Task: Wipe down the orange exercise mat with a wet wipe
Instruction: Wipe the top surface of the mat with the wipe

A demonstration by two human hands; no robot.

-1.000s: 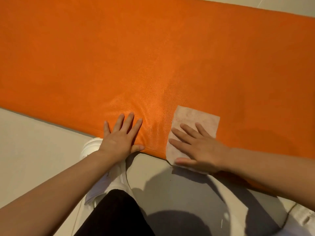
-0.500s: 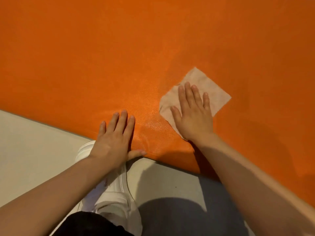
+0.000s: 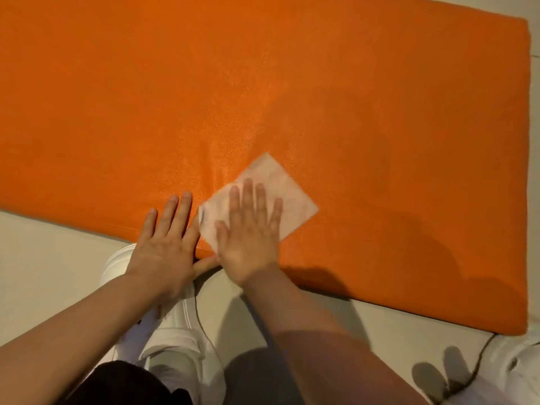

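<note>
Pressing flat on the wipe point(image 3: 280, 197), the right hand point(image 3: 249, 238) has its fingers straight and a little spread. It pinches nothing. The wipe is a thin, pale square, turned like a diamond. It looks soft and a bit see-through, and it is a little blurry. It lies on the mat point(image 3: 292, 92), close to the mat's near edge.

The mat is bright orange, thick and padded, with straight sides and rounded edges. Its top has a fine, bumpy grain. A shiny streak shows on the mat just past the wipe.

The left hand point(image 3: 166, 244) lies flat on the near edge of the mat, just beside the wipe. Its fingers are straight and close together, and its thumb sticks out toward the right hand. It holds nothing.

The mat sits on a smooth, pale floor point(image 3: 43, 258). A white shoe point(image 3: 175, 340) stands on the floor under the left arm. It looks smooth and puffy. Black cloth point(image 3: 122, 384) shows at the bottom. A thin dark cord point(image 3: 483, 352) curls on the floor near the mat's right corner. Dark shadows of the arms fall on the floor and mat.
</note>
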